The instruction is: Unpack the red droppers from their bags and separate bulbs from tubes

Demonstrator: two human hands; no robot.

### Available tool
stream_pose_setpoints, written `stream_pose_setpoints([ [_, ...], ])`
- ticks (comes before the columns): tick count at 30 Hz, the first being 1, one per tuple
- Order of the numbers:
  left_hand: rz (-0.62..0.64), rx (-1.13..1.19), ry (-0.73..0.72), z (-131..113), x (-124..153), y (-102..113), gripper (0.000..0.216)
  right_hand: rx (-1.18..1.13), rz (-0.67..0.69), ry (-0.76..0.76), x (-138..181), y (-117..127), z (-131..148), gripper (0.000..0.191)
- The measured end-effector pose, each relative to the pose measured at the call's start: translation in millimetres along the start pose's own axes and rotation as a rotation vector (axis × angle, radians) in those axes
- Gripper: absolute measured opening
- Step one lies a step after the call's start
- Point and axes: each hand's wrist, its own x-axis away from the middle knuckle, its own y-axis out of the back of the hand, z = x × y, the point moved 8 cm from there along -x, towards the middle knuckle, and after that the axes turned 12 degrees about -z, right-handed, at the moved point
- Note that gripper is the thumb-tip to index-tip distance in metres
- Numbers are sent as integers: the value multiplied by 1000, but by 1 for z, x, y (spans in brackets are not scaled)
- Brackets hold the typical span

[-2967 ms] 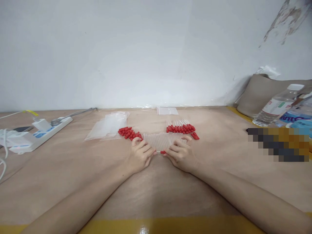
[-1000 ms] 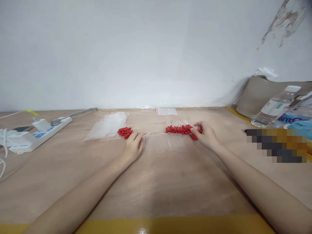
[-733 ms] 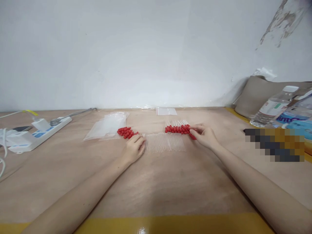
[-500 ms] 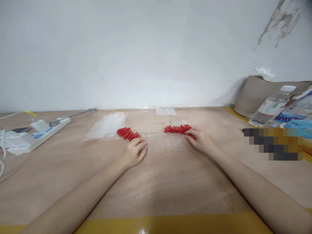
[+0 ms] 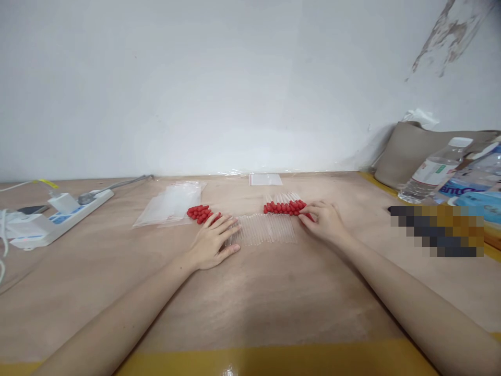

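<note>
My left hand (image 5: 213,243) lies with its fingers spread over the left end of a row of thin clear tubes (image 5: 268,230), its fingertips touching them. Loose red rubber bulbs (image 5: 199,213) are piled just behind those fingers, partly covered by them. At the right end of a second row, of droppers with red bulbs (image 5: 284,208), my right hand (image 5: 323,219) has its thumb and fingers closed round a red-bulbed dropper (image 5: 309,215). The clear tubes of that row point away toward the wall.
Clear plastic bags (image 5: 172,202) lie to the left, and a small zip bag (image 5: 266,179) lies near the wall. A power strip (image 5: 62,222) with plugs is at far left. On the right stand a water bottle (image 5: 434,172) and a grey-brown bag (image 5: 395,154).
My left hand has opened from a curled pinch, its fingers now spread over the tubes. My right hand stays at the same end of the red row, its fingers shifted slightly.
</note>
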Motion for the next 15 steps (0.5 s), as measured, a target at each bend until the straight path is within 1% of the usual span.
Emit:
stream_pose_setpoints([
  [3, 69, -15, -2, 3, 3, -7, 47, 44, -13, -149, -11, 0, -7, 22],
  [6, 96, -19, 8, 4, 5, -10, 47, 156, 16, -191, -27, -6, -5, 29],
  [10, 79, 4, 27, 6, 7, -9, 45, 315, 133, -241, -45, -26, 1, 36],
  [13, 58, 17, 53, 9, 8, -8, 43, 386, 229, -294, -50, -42, 3, 33],
  [15, 57, 21, 69, 10, 8, -8, 43, 410, 258, -331, -51, -49, 4, 28],
])
